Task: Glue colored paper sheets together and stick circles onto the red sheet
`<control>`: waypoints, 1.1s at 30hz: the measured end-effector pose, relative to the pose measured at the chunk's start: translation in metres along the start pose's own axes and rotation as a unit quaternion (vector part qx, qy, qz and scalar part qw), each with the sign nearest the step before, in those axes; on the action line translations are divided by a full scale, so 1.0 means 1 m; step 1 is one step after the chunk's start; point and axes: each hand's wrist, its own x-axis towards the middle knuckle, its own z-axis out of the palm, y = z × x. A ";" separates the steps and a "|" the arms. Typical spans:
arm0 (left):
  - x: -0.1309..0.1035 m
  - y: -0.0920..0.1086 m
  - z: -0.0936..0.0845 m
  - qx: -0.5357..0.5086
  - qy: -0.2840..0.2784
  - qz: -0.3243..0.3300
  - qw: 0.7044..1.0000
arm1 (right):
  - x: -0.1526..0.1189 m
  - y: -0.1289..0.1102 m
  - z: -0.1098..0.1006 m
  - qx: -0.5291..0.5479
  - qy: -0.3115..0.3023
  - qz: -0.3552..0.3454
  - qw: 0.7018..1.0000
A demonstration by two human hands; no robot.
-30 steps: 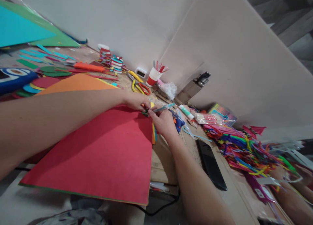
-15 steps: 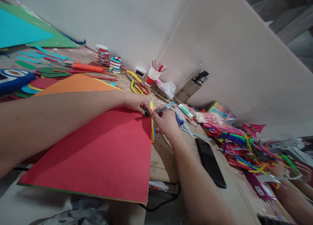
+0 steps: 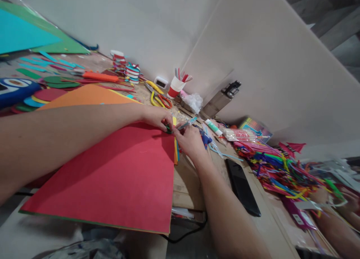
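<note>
A large sheet of red paper lies in front of me on a stack of coloured sheets, with my left forearm across its upper part. At its far right corner my left hand is closed, its fingertips pinching a small dark green piece. My right hand meets it there, thumb and finger closed on a slim, see-through stick with a light blue end. I cannot make out its kind. The two hands' fingertips almost touch, and they partly hide what lies between them.
Yellow-handled pliers, a paper cup of pens and a glue stick stand or lie beyond my hands. To the right are a black phone, a heap of pipe cleaners and another person's hands. An orange cutter lies left.
My right hand's fingertips have shifted slightly left toward my left hand, and the stick has tipped a little with them. The left hand and red paper stay almost still.
</note>
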 end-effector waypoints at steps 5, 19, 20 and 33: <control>0.000 0.001 -0.001 0.010 -0.007 0.002 1.000 | 0.001 -0.003 0.001 0.014 -0.006 -0.001 1.000; -0.001 -0.004 0.005 0.014 0.020 0.011 1.000 | 0.004 0.011 -0.005 0.089 0.035 0.020 0.995; -0.001 -0.004 0.006 0.031 0.030 0.010 0.999 | 0.005 0.013 -0.005 0.094 0.041 0.025 0.994; 0.000 0.009 -0.002 0.103 0.021 -0.110 0.988 | 0.006 0.020 -0.005 0.086 0.069 0.027 0.994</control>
